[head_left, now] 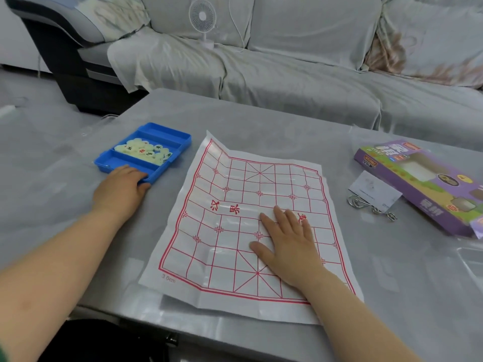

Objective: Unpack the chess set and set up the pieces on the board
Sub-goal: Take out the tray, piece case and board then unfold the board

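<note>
A creased paper chess board (235, 194) with a red grid lies unfolded on the grey table (287, 121). My right hand (286, 241) presses flat on its near right part, fingers straight. To the left stands a blue plastic tray (156, 131) with three compartments. Its middle compartment holds several pale round chess pieces (145, 150) marked in red and black. My left hand (121, 185) holds the tray's near edge, thumb against its side. No piece stands on the board.
A purple game box (428, 184) lies at the right, with a white card (373, 190) and metal wire rings (373, 209) beside it. Behind the table is a covered sofa (287, 61) with a small white fan (202, 19) on it.
</note>
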`<state>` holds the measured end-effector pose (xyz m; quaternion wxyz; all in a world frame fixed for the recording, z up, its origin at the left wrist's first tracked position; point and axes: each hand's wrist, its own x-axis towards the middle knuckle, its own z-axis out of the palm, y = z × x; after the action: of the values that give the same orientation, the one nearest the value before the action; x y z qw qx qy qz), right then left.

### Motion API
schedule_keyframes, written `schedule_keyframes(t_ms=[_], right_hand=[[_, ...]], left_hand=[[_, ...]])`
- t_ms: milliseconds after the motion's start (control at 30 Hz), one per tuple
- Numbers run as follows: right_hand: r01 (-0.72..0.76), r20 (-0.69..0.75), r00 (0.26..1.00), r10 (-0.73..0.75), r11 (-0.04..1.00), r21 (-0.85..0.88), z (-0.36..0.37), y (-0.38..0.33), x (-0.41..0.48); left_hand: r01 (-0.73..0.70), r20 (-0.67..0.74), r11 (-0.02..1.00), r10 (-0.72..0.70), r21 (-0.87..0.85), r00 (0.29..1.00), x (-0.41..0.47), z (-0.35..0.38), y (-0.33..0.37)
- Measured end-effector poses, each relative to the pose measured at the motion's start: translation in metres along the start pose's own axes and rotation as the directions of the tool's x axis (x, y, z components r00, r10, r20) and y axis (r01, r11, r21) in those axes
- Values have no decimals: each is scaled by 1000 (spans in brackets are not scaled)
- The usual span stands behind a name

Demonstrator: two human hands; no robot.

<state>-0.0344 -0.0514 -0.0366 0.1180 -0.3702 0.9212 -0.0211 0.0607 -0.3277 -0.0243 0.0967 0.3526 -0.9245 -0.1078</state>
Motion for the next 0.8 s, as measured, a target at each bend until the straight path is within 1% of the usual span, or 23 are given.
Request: schedule_keyframes(t_ms=[100, 167, 267, 300, 333, 367, 400, 433, 467, 500, 533, 600, 733, 800], right_hand=[[-8, -20, 1000, 9, 1000, 18, -3, 2, 18], [-29, -18, 999, 30, 999, 20, -6, 4, 29], [-38, -16, 999, 38, 999, 3, -7, 6, 37], [-42, -21, 999, 42, 999, 0, -7, 6, 38], [-45, -29, 999, 45, 999, -2, -6, 6, 38], [-49, -36, 998, 49, 999, -1, -5, 5, 38], [-51, -46, 998, 51, 999, 4, -4, 4, 39], [-49, -55, 997, 49, 999, 6, -3, 4, 39], [-46, -57, 997, 47, 999, 4, -3, 4, 39], [-45, -55, 997, 45, 999, 2, -2, 6, 39], [-46, -53, 998, 46, 999, 4, -2, 9, 38], [-59, -53, 997, 59, 998, 7, -3, 21, 36], [-127, -18, 992, 127, 991, 31, -10, 44, 31], [-190, 2, 982, 190, 980, 54, -13, 48, 30]], left_hand=[[-8, -21, 998, 6, -59, 1000, 7, -2, -6], [-30, -100, 989, 16, -144, 995, 6, -7, 1], [-142, -262, 944, 62, -297, 963, -11, -22, 38], [-190, -264, 929, 106, -318, 959, -18, -25, 56], [-246, -212, 915, 184, -321, 960, -27, -25, 75], [-303, -109, 902, 283, -309, 953, -36, -21, 94], [-353, 23, 890, 375, -288, 927, -44, -11, 113], [-399, 148, 880, 444, -259, 884, -51, 2, 127], [-440, 248, 871, 485, -216, 838, -55, 16, 136], [-466, 323, 871, 491, -158, 809, -56, 29, 139], [-469, 364, 877, 473, -104, 802, -54, 37, 136], [-443, 378, 896, 417, -20, 826, -42, 44, 118], [-320, 382, 946, 276, 55, 882, -19, 35, 81], [-304, 380, 950, 254, 77, 889, -17, 33, 77]])
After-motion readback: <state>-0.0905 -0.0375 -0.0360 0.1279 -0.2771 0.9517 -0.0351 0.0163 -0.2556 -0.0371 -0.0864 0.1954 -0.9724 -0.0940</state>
